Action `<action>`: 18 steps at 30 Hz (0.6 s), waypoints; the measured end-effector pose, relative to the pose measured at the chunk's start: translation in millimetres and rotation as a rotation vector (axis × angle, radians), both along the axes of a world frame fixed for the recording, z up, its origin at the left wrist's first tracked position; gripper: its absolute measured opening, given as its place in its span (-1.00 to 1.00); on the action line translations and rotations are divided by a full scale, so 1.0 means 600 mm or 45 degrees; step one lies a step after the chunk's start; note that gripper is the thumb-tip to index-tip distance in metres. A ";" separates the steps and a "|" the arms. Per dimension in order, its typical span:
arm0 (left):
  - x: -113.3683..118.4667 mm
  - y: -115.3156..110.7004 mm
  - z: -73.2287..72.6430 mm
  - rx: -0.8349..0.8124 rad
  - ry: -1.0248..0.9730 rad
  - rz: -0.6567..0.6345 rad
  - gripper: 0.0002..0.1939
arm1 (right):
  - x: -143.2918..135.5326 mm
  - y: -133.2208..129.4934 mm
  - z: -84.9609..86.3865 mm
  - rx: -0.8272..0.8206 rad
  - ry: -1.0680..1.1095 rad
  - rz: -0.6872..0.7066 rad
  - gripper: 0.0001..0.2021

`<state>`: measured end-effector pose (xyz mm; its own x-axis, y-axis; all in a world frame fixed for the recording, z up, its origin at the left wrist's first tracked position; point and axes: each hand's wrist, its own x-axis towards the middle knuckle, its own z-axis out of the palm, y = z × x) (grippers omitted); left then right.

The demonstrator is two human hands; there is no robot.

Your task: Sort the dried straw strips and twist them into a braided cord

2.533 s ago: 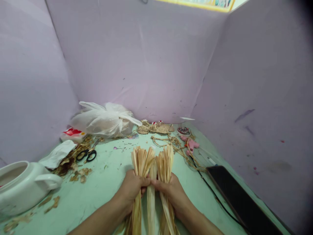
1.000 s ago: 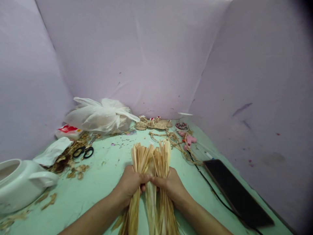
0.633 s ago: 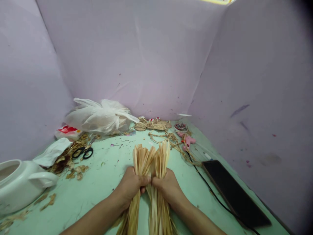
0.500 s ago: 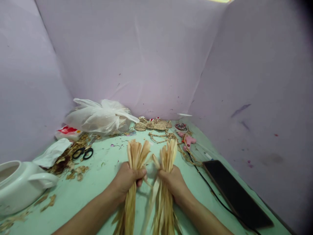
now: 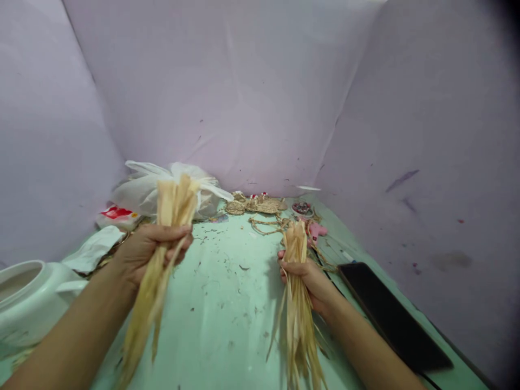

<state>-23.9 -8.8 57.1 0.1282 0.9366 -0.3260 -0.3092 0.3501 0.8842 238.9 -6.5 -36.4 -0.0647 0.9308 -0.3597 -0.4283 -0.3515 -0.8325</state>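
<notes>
- The left hand (image 5: 162, 246) is clenched around a loose bundle of long, flat, straw-coloured dried strips (image 5: 175, 203); the thumb lies across the front.
- This bundle tilts, its upper ends in front of a crumpled white translucent plastic bag (image 5: 140, 194) and its lower ends trailing towards the near edge of view.
- The right hand (image 5: 303, 273) grips a second, similar bundle of pale yellow-brown dried strips (image 5: 298, 330), near its upper end; the lower strips fan out below the fist.
- The two bundles are well apart, with the pale green desk (image 5: 227, 314) showing between them, marked by small dark specks and scraps.
- Whether the lower ends of either bundle touch the desk cannot be told.
- Beyond the right hand lie loops of thin brown twisted cord (image 5: 263, 232) and a pink glue gun (image 5: 317, 230).
- A flat black rectangular slab (image 5: 394, 319) lies beside the right forearm.
- A glossy white rounded pot (image 5: 28, 309) stands beside the left forearm, which partly covers it.
- Flat tan woven pieces (image 5: 266, 205) lie at the back, near the wall.
</notes>
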 end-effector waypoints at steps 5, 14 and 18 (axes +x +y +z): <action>0.115 -0.027 -0.086 -0.143 0.145 0.019 -0.83 | -0.033 -0.028 -0.002 -0.080 0.243 0.270 -0.77; 0.153 -0.040 -0.154 -0.083 0.041 -0.076 -0.66 | -0.068 -0.052 -0.008 -0.131 0.236 0.354 -0.72; 0.140 -0.029 -0.156 -0.228 0.053 -0.080 -0.73 | -0.050 -0.034 -0.004 -0.210 0.355 0.140 -0.74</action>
<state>60.2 -26.4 -36.5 0.1674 0.8539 -0.4928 -0.2462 0.5202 0.8178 208.6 -27.0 -38.5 -0.2786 0.8436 -0.4591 -0.5834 -0.5283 -0.6168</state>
